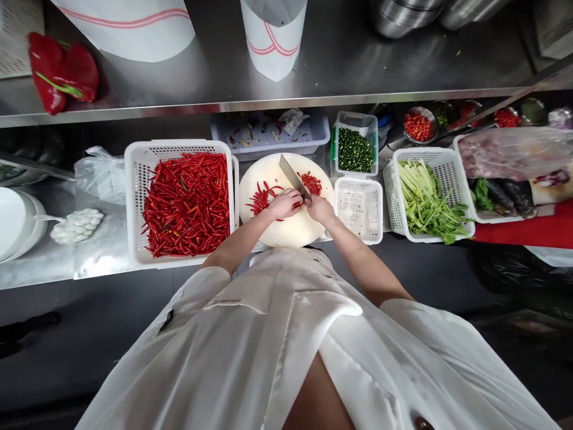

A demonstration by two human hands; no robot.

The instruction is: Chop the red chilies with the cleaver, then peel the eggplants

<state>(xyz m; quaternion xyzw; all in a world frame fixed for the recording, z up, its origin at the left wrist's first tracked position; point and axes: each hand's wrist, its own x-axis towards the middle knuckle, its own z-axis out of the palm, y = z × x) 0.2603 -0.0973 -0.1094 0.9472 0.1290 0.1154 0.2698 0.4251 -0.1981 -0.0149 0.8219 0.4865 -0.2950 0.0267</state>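
A round white cutting board [277, 230] lies in front of me on the steel counter. My left hand [285, 203] presses down on a bunch of whole red chillies [262, 199] on the board. My right hand [319, 207] grips the handle of a cleaver [293, 175], whose blade points away and to the left, right beside my left fingers. A small heap of chopped red chilli [312, 183] sits on the board just past the blade.
A white basket [134, 179] full of red chillies stands to the left; an empty small basket [359, 206], a tub of chopped green chilli [354, 150] and a basket of green stalks [425, 200] stand to the right. A steel shelf [268, 101] with red peppers [60, 74] hangs above.
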